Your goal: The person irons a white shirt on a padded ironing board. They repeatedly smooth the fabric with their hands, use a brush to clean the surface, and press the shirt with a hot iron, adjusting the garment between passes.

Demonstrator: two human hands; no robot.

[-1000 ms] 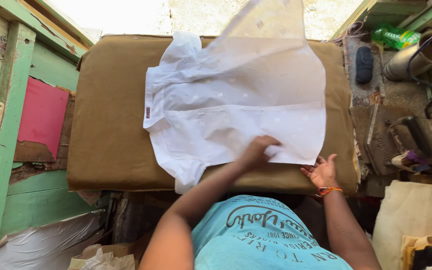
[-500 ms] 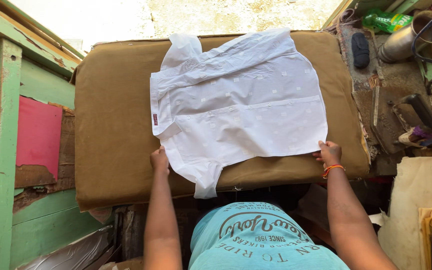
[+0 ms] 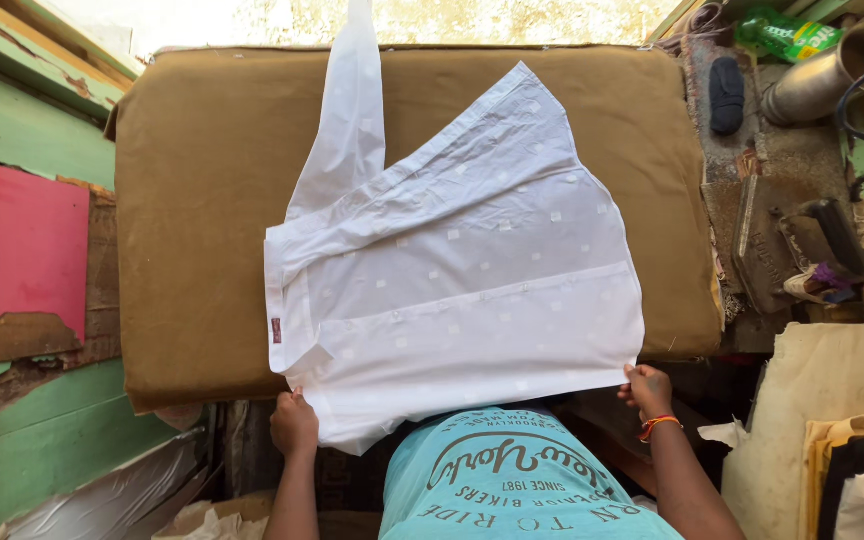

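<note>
The shirt [image 3: 462,290] is white, thin, dotted with small woven squares. It lies spread across the brown pad [image 3: 192,220], collar toward the pad's left side, hem toward its right. One sleeve stretches up past the pad's far edge. The shirt's near edge hangs over the pad's front, pinched at both corners.

L hand [image 3: 294,425] & R hand [image 3: 646,388] — both out front, fingers pinched shut

A brown padded table [image 3: 182,200] filled the middle; green-painted wooden boards [image 3: 12,150] with a red panel [image 3: 37,250] stood at one side, a cluttered bench [image 3: 782,180] opposite, daylight above
</note>
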